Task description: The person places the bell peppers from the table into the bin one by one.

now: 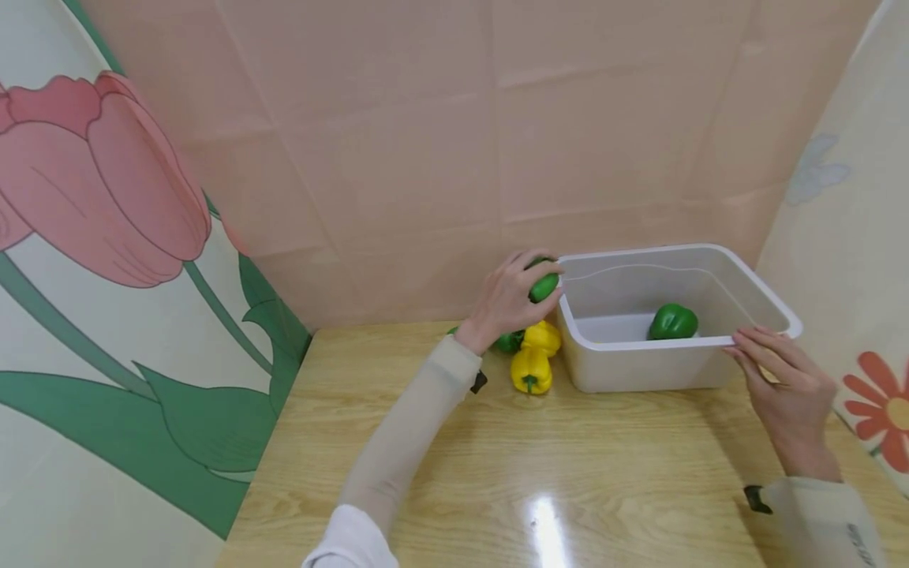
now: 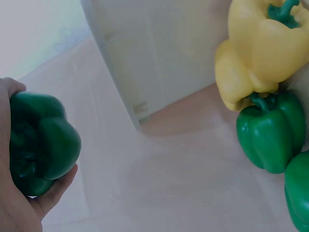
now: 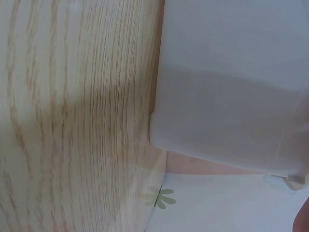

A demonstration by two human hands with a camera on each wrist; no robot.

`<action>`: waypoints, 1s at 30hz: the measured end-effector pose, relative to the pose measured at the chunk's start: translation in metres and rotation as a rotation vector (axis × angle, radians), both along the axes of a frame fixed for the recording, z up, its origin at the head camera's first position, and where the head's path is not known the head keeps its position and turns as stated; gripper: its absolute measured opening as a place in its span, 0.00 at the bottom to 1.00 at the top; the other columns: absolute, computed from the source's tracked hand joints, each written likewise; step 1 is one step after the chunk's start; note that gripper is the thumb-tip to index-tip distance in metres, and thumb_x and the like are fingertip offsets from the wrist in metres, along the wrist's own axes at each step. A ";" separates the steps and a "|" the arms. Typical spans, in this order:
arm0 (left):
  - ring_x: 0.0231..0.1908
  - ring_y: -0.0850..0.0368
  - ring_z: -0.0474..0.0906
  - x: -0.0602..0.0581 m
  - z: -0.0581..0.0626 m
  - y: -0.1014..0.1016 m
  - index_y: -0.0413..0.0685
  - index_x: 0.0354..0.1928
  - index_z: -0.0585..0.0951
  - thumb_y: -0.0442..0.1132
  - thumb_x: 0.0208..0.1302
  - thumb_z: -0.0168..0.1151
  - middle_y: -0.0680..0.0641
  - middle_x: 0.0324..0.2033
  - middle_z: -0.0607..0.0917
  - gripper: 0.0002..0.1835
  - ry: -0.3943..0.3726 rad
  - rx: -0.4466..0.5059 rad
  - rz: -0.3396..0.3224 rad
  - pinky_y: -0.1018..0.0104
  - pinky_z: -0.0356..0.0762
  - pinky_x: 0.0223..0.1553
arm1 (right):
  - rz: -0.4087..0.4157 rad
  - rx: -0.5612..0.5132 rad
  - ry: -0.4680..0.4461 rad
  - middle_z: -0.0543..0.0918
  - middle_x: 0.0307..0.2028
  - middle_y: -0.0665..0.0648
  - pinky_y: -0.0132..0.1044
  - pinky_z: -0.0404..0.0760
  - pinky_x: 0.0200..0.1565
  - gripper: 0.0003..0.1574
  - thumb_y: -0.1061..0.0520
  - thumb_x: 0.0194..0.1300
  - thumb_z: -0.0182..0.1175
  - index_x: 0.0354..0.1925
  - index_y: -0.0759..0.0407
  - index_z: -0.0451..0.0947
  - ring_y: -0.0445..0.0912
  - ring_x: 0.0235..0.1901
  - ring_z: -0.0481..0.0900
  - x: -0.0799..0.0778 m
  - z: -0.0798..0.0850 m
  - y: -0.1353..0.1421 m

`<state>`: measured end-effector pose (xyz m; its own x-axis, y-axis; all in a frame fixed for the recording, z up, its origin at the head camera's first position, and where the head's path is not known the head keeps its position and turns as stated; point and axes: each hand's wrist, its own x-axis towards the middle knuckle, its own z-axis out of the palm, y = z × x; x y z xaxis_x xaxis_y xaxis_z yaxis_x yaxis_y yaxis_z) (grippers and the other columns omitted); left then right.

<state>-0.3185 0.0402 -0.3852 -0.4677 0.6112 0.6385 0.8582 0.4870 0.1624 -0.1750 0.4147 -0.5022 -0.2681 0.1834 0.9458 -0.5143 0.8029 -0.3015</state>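
My left hand (image 1: pixel 507 296) grips a green bell pepper (image 2: pixel 46 140), raised beside the left rim of a white plastic bin (image 1: pixel 639 367). Fingers and thumb curl round the pepper (image 1: pixel 543 282) in the head view. At the bin's front right corner, my right hand (image 1: pixel 788 383) pinches the rim between fingers and thumb. Inside the bin lies another green bell pepper (image 1: pixel 673 322). Left of the bin, below my left hand, sit two yellow bell peppers (image 2: pixel 270 43) with green ones (image 2: pixel 270 133) next to them, partly hidden by my arm in the head view.
The bin stands on a wood-grain table (image 1: pixel 426 473) near the pink backdrop (image 1: pixel 398 158). A tulip-printed panel (image 1: pixel 106 181) borders the left side, and a flower-printed panel (image 1: pixel 852 260) rises close on the right.
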 end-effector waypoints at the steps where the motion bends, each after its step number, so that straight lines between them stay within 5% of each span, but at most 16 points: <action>1: 0.63 0.53 0.79 0.000 0.001 0.001 0.55 0.59 0.87 0.47 0.72 0.69 0.50 0.63 0.83 0.17 0.004 0.002 -0.003 0.68 0.81 0.56 | 0.000 -0.003 -0.002 0.92 0.44 0.67 0.36 0.77 0.69 0.12 0.57 0.64 0.78 0.39 0.66 0.93 0.39 0.57 0.88 0.001 0.001 -0.001; 13: 0.62 0.52 0.79 -0.003 0.014 0.013 0.52 0.59 0.87 0.48 0.73 0.67 0.50 0.63 0.83 0.17 0.023 -0.006 -0.024 0.67 0.80 0.58 | -0.004 0.000 0.003 0.92 0.44 0.66 0.38 0.77 0.69 0.11 0.57 0.63 0.78 0.40 0.64 0.93 0.42 0.57 0.89 -0.002 -0.003 0.003; 19: 0.62 0.53 0.79 -0.004 0.013 0.019 0.54 0.58 0.88 0.49 0.73 0.67 0.51 0.63 0.83 0.16 0.022 -0.016 -0.013 0.68 0.82 0.54 | 0.005 -0.008 0.018 0.92 0.43 0.67 0.38 0.77 0.69 0.13 0.55 0.64 0.78 0.39 0.66 0.93 0.40 0.57 0.89 0.000 0.002 -0.003; 30: 0.63 0.53 0.79 -0.008 0.014 0.023 0.53 0.58 0.88 0.49 0.73 0.67 0.49 0.63 0.84 0.16 0.012 0.009 -0.034 0.67 0.78 0.63 | -0.007 -0.003 -0.004 0.91 0.44 0.68 0.37 0.76 0.70 0.12 0.57 0.64 0.77 0.40 0.67 0.92 0.40 0.58 0.88 0.003 0.003 -0.004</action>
